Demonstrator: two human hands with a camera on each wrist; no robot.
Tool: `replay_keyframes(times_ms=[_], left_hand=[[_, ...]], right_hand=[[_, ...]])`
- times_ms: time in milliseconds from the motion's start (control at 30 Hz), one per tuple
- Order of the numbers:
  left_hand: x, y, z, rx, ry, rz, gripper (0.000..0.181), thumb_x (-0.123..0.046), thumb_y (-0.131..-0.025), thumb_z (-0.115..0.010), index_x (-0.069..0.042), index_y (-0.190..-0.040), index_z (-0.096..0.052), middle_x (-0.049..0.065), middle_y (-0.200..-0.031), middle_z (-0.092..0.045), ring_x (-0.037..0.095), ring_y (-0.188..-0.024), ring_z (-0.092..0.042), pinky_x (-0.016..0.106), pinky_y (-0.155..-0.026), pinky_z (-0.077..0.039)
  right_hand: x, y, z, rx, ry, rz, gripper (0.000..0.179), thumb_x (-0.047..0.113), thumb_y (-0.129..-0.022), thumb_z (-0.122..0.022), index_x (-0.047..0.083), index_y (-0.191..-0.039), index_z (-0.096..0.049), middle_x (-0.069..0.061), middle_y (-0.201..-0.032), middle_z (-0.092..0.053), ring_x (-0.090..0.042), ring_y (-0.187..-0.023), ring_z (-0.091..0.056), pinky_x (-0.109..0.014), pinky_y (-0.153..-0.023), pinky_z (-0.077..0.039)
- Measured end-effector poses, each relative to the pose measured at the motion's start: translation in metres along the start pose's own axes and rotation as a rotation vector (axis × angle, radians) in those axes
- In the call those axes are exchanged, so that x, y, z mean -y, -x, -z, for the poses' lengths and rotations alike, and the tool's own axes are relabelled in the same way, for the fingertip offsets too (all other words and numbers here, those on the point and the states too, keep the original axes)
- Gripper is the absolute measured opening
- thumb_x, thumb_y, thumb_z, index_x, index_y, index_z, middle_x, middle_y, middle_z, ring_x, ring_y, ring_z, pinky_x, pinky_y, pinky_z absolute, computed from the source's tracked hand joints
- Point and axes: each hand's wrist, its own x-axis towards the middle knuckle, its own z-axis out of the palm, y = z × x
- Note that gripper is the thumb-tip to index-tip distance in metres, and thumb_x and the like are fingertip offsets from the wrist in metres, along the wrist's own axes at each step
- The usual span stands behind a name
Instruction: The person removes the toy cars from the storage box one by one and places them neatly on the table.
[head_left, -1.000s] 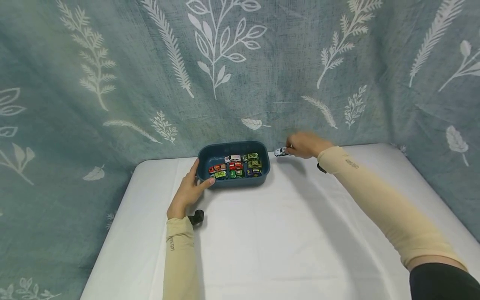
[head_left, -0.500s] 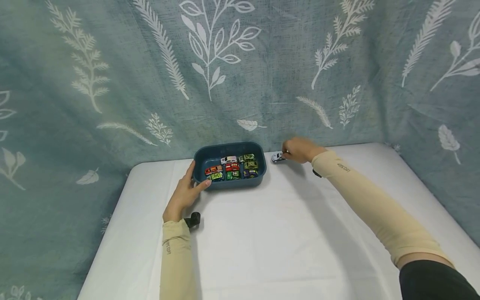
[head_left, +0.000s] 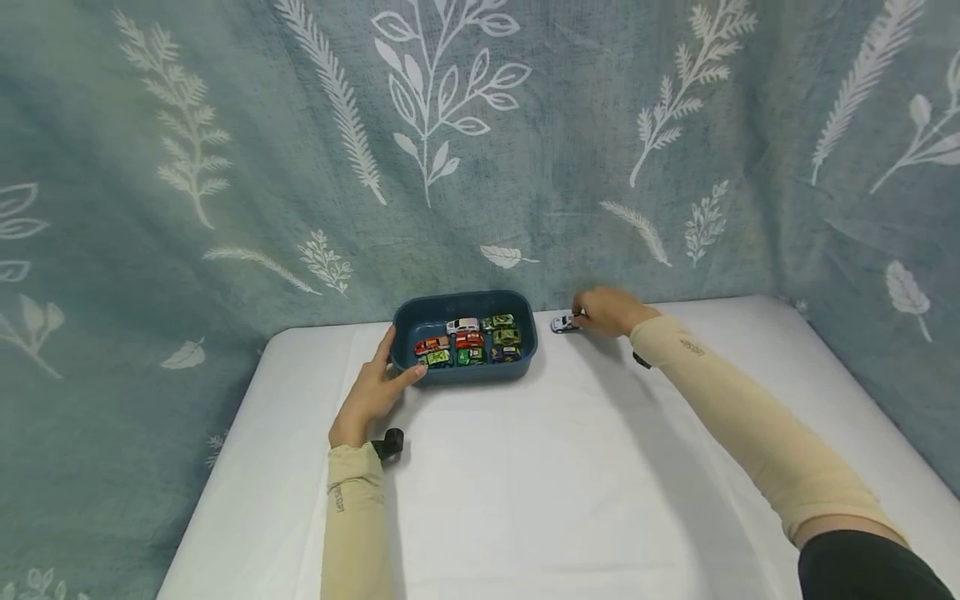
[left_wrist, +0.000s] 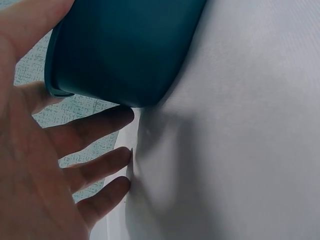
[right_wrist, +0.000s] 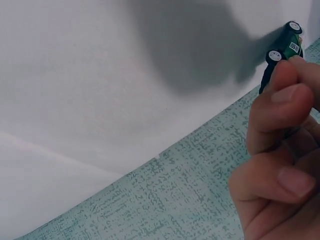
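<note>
My right hand (head_left: 613, 312) pinches a small toy car (head_left: 561, 324) close over the white table, just right of the box. From the head the car looks white; in the right wrist view the visible side of the toy car (right_wrist: 292, 46) is dark green with white-hubbed wheels, and fingertips hide its other end. Nearly straight fingers of my left hand (head_left: 371, 392) rest around the left corner of a dark blue plastic box (head_left: 480, 375), thumb at the front rim. The box's outer wall (left_wrist: 120, 50) fills the top of the left wrist view.
Several toy cars lie in the box in rough rows: a white car (head_left: 462, 326), red, orange, green, olive and purple ones. A teal curtain (head_left: 555, 208) with white leaf prints hangs directly behind the back edge of the white-covered table (head_left: 510, 483).
The right hand and its toy car have come slightly toward the table's front, with the car still beside the box. The left hand stays at the box corner. The head view has shifted slightly.
</note>
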Motion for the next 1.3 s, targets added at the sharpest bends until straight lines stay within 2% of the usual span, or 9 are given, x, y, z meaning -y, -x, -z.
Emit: replay_keyframes(times_ms=[267,433,767,967,1167,1300], left_hand=[[0.003,-0.001,0.0,-0.014,0.003,-0.012,0.104,-0.058,-0.099,-0.069,-0.03,-0.173,-0.003,0.03,-0.17,-0.029,0.049,-0.157,-0.03,0.067,-0.126,-0.025],[0.003,0.0,-0.001,-0.018,-0.012,-0.004,0.104,-0.061,-0.098,-0.069,-0.031,-0.173,-0.003,0.03,-0.169,-0.032,0.051,-0.157,-0.029,0.068,-0.126,-0.025],[0.003,0.0,0.0,-0.015,-0.011,-0.005,0.104,-0.062,-0.097,-0.069,-0.032,-0.173,-0.003,0.029,-0.169,-0.033,0.05,-0.157,-0.029,0.068,-0.125,-0.025],[0.003,0.001,-0.001,-0.014,0.0,-0.001,0.103,-0.06,-0.098,-0.069,-0.032,-0.173,-0.003,0.028,-0.17,-0.032,0.05,-0.158,-0.028,0.069,-0.126,-0.024],[0.001,0.001,0.0,-0.017,0.008,0.002,0.103,-0.059,-0.099,-0.069,-0.032,-0.173,-0.004,0.028,-0.17,-0.03,0.048,-0.158,-0.03,0.069,-0.125,-0.025],[0.0,0.002,0.0,-0.018,0.014,0.011,0.103,-0.059,-0.098,-0.07,-0.032,-0.173,-0.004,0.029,-0.171,-0.029,0.048,-0.158,-0.029,0.069,-0.125,-0.025]], right_hand=[[-0.001,-0.003,-0.011,-0.024,0.019,-0.001,0.029,0.022,-0.105,-0.069,0.001,-0.125,-0.074,-0.016,-0.116,-0.077,-0.033,-0.104,-0.075,-0.052,-0.092,-0.06],[-0.001,-0.003,-0.013,-0.016,0.0,0.008,0.031,0.021,-0.107,-0.066,0.001,-0.13,-0.071,-0.017,-0.118,-0.077,-0.034,-0.105,-0.075,-0.053,-0.093,-0.06],[-0.004,0.0,-0.017,0.008,-0.011,-0.03,0.034,0.027,-0.11,-0.061,0.007,-0.137,-0.066,-0.016,-0.12,-0.075,-0.037,-0.109,-0.072,-0.057,-0.096,-0.057],[-0.005,-0.001,-0.015,0.039,-0.025,-0.034,0.036,0.029,-0.109,-0.063,0.008,-0.138,-0.064,-0.016,-0.12,-0.075,-0.036,-0.109,-0.072,-0.057,-0.094,-0.057],[0.0,0.001,-0.011,0.048,-0.008,-0.066,0.051,0.044,-0.105,-0.068,0.009,-0.141,-0.061,-0.019,-0.127,-0.073,-0.04,-0.116,-0.07,-0.061,-0.098,-0.055],[0.01,0.0,-0.004,0.024,0.031,-0.09,0.065,0.052,-0.103,-0.067,0.006,-0.148,-0.058,-0.023,-0.134,-0.07,-0.045,-0.122,-0.067,-0.064,-0.101,-0.053]])
